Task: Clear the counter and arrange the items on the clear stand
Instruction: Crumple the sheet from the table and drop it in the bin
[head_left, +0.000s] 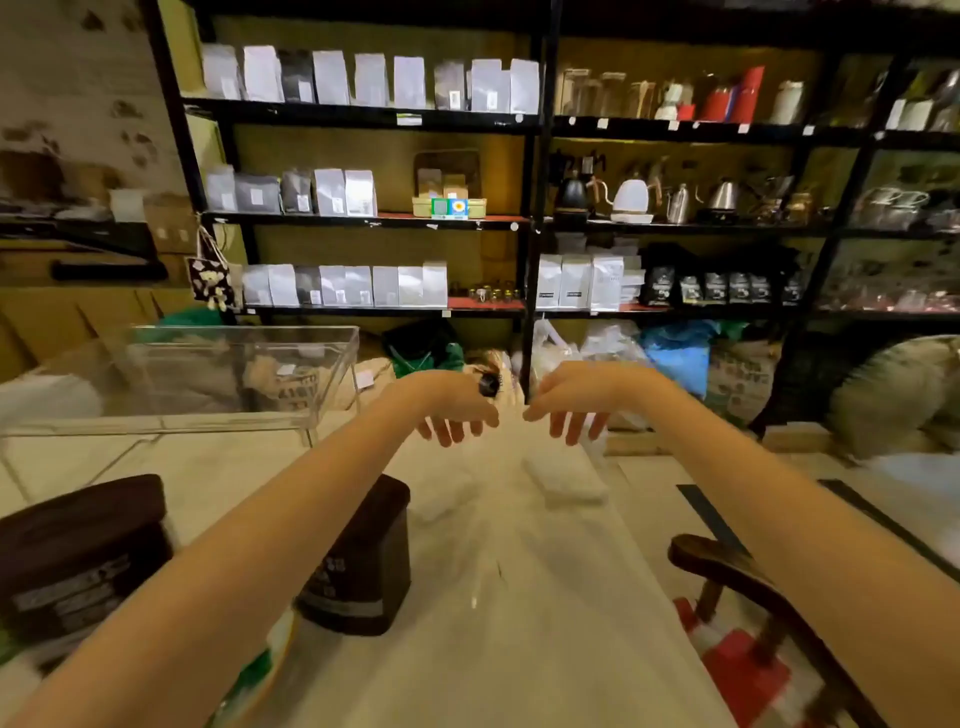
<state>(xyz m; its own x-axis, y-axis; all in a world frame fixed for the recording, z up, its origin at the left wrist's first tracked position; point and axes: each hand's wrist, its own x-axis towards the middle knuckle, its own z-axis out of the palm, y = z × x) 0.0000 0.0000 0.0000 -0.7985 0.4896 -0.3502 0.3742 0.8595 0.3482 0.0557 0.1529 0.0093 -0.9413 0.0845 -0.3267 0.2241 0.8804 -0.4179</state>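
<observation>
Both my arms reach forward over a pale counter (519, 597). My left hand (460, 415) and my right hand (566, 410) hang side by side with fingers spread downward, holding nothing, above two white packets (563, 480) lying on the counter. A second white packet (441, 493) lies just left. A dark brown coffee bag (358, 561) stands under my left forearm, and another dark bag (78, 551) sits at the left edge. The clear acrylic stand (234, 374) is at the back left of the counter, with nothing visible on top.
Black shelving (535, 223) with white pouches, kettles and jars fills the wall behind. Sacks and plastic bags (675, 358) lie on the floor beyond the counter. A dark wooden chair back (727, 571) stands at the right, over a red and white floor.
</observation>
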